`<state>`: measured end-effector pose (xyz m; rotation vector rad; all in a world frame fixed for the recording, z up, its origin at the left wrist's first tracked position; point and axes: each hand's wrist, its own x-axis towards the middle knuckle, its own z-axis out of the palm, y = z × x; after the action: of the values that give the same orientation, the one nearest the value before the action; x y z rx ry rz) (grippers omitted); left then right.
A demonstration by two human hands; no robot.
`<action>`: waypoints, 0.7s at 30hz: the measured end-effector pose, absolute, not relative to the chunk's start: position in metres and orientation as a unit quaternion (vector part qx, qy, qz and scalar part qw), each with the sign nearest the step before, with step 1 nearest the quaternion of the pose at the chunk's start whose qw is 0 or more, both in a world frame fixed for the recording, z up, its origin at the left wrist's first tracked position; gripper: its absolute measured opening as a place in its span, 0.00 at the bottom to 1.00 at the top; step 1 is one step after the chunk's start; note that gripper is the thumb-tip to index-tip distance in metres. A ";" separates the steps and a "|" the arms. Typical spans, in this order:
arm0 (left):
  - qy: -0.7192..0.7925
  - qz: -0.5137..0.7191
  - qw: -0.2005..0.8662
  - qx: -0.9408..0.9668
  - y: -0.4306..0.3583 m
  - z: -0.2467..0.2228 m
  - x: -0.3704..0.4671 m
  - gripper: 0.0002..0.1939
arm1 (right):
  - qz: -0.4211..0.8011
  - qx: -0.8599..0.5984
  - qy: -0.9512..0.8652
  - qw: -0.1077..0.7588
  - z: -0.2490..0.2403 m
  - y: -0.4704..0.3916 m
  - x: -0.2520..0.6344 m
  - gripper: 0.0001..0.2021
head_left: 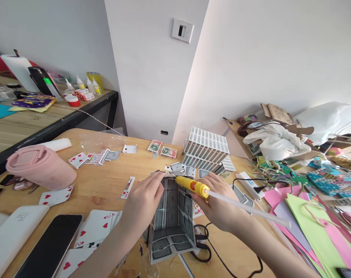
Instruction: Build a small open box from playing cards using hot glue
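A box-like structure of playing cards, backs showing, stands open on the wooden table in the middle. My left hand is closed on its upper left edge, fingers pressed together. In my right hand is a yellow glue gun, with a long clear glue stick running out of its rear. The gun's front end is at the structure's upper edge, where the exact contact is hidden. Thin strands of glue cross the cards near the bottom.
Stacked card boxes stand at the back. A black phone, a pink pouch and loose cards lie on the left. A white power strip and coloured paper are on the right. A black cord loops beside the structure.
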<state>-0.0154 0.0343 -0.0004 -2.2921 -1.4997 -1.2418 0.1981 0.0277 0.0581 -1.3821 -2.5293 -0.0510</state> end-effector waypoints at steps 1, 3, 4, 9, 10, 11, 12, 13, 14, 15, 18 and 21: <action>-0.495 -0.413 0.072 -0.761 0.034 0.000 -0.015 0.14 | -0.028 -0.474 -0.872 0.123 0.059 0.028 0.200 0.10; -0.493 -0.411 0.079 -0.763 0.035 0.000 -0.015 0.13 | -0.052 -0.466 -0.877 0.106 0.061 0.029 0.202 0.09; -0.493 -0.409 0.080 -0.764 0.035 0.000 -0.015 0.13 | -0.067 -0.458 -0.881 0.097 0.063 0.028 0.204 0.09; -0.497 -0.400 0.070 -0.767 0.037 -0.003 -0.015 0.14 | -0.147 -0.395 -0.905 0.051 0.072 0.022 0.204 0.05; -0.496 -0.400 0.066 -0.768 0.037 -0.003 -0.015 0.15 | -0.159 -0.382 -0.909 0.039 0.072 0.020 0.204 0.04; -0.496 -0.399 0.060 -0.769 0.038 -0.003 -0.015 0.15 | -0.168 -0.369 -0.914 0.029 0.071 0.019 0.203 0.03; -0.497 -0.399 0.054 -0.769 0.039 -0.003 -0.016 0.16 | -0.174 -0.356 -0.918 0.020 0.069 0.017 0.203 0.04; -0.500 -0.398 0.047 -0.768 0.039 -0.003 -0.016 0.16 | -0.176 -0.345 -0.922 0.017 0.067 0.016 0.203 0.04; -0.505 -0.396 0.040 -0.766 0.041 -0.003 -0.016 0.16 | -0.170 -0.341 -0.924 0.020 0.065 0.015 0.205 0.05; -0.510 -0.392 0.033 -0.765 0.042 -0.002 -0.017 0.16 | -0.157 -0.346 -0.925 0.030 0.062 0.014 0.207 0.06; -0.535 -0.373 0.001 -0.758 0.051 -0.001 -0.021 0.17 | -0.094 -0.415 -0.898 0.111 0.054 0.013 0.223 0.06; -0.562 -0.349 -0.049 -0.748 0.064 -0.004 -0.028 0.17 | -0.090 -0.541 -0.813 0.193 0.037 0.012 0.250 0.08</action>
<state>-0.0285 0.0637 -0.0043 -2.4266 -1.8234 -1.1306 0.2496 0.0116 0.0370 -1.5186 -2.2817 -0.2536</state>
